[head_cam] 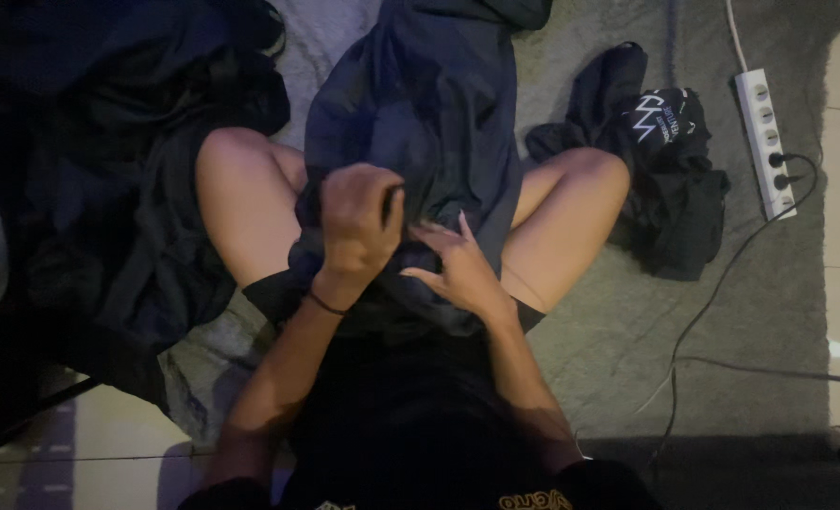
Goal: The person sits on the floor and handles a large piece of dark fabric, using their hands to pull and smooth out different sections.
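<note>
Left hand (358, 222) fists a fold of the dark garment (429, 104) draped over the lap; right hand (458, 264) lies open, fingers spread, on it. At two o'clock, black printed shirt (670, 179), then white power strip (764, 142). Dark clothes pile (89, 170) crowds nine o'clock.

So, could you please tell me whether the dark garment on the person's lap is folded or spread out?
Spread out: the dark garment drapes unfolded across the lap, its near edge bunched in the left hand.
</note>
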